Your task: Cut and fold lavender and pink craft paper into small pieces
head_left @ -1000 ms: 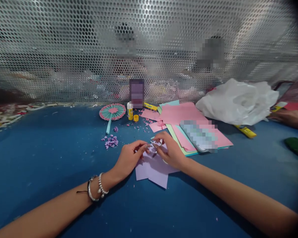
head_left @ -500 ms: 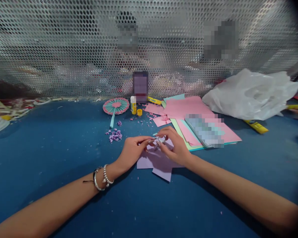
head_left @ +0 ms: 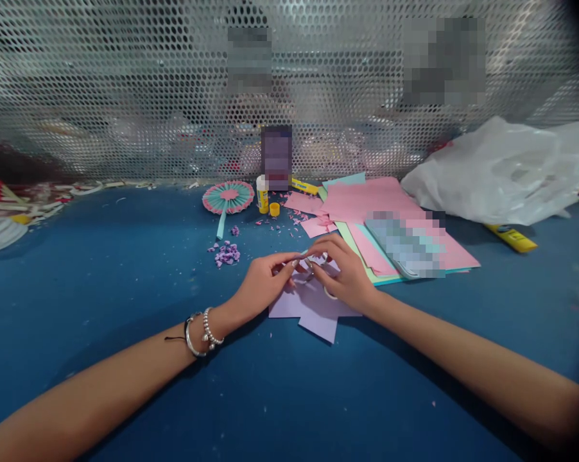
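Observation:
My left hand (head_left: 265, 282), with bracelets on its wrist, is closed, its thumb and forefinger pinching a small purple paper piece (head_left: 300, 257). My right hand (head_left: 342, 273) meets it from the other side, thumb and forefinger closed at the same piece. Beneath both hands lie purple paper sheets (head_left: 318, 326), one set askew over the front edge. A pale ring-shaped part (head_left: 330, 294) and a bit of grey metal show under my right hand, partly hidden; I cannot tell if they are held. To the left sits a pile of crumpled purple paper bits (head_left: 226, 254).
Behind the pile lies a pleated pink-and-blue paper fan (head_left: 228, 197). A glue stick (head_left: 262, 197) stands beside its yellow cap (head_left: 275, 209). Coloured paper sheets (head_left: 366, 196) carry a blurred pouch-like item (head_left: 400, 247). A white plastic bag (head_left: 506, 173) and yellow tube (head_left: 511, 238) lie right.
My fingertips have come closer together around the small purple piece. The pale ring under my right hand now shows. The whole view has shifted slightly, with the table things appearing higher.

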`<state>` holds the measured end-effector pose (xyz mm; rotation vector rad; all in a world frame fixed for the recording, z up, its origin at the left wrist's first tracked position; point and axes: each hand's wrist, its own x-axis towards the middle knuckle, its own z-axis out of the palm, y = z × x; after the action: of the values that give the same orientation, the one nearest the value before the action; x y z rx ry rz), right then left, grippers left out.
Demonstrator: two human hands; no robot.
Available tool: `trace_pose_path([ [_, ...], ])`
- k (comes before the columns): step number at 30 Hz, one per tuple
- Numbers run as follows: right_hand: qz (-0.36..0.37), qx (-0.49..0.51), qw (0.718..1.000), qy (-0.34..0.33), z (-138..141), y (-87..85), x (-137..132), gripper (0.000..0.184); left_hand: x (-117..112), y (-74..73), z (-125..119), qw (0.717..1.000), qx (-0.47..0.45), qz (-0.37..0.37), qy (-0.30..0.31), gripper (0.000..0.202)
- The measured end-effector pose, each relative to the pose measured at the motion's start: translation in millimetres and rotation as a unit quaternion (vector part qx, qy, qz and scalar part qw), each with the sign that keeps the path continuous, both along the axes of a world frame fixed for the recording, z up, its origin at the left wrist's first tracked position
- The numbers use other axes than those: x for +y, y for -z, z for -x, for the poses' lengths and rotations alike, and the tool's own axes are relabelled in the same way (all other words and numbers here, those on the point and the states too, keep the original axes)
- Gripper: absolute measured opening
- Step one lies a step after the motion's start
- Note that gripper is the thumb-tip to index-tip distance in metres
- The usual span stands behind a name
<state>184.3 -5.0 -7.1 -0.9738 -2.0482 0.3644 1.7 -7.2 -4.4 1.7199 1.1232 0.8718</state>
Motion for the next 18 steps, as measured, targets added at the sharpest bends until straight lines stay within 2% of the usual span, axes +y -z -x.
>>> trace_pose_path([
  [13, -0.010, 0.010, 1.000, 0.005, 2.3, 3.7, 1.2, 0.011, -1.3, 2.2, -0.6, 1.000, -0.010, -0.023, 0.014, 0.034],
  [18, -0.032, -0.050, 0.998, 0.014, -3.0, -5.2, 4.9, 0.012, -1.8, 0.1, -0.9, 1.000, -0.018, -0.014, 0.000, 0.031],
])
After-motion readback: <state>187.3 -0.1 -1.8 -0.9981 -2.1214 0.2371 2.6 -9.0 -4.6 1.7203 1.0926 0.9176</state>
